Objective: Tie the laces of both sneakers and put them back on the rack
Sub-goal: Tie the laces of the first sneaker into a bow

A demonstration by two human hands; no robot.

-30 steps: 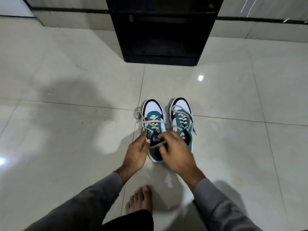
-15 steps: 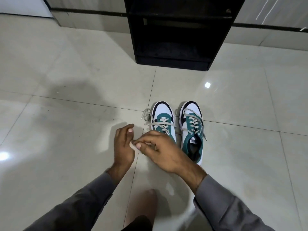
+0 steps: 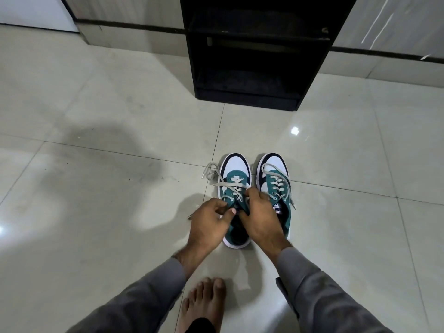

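Two green, white and navy sneakers stand side by side on the tiled floor, toes pointing away from me. The left sneaker (image 3: 235, 168) has grey laces (image 3: 224, 183) trailing loose to its left. Both hands work over its tongue. My left hand (image 3: 208, 223) pinches a lace end between thumb and fingers. My right hand (image 3: 258, 217) grips the laces at the tongue and covers part of the shoe. The right sneaker (image 3: 274, 175) stands untouched, its laces (image 3: 286, 186) draped across and down its right side. The black rack (image 3: 254, 54) stands beyond.
The black rack has open, dark shelves and rests against a grey wall with a dark skirting line (image 3: 125, 26). My bare foot (image 3: 204, 304) is on the glossy tile near the bottom edge, below my hands. Grey sleeves cover both forearms.
Half a second ago my hands were pulled left of the left sneaker with a lace stretched between them. Now both are back over its tongue, close together on the laces.
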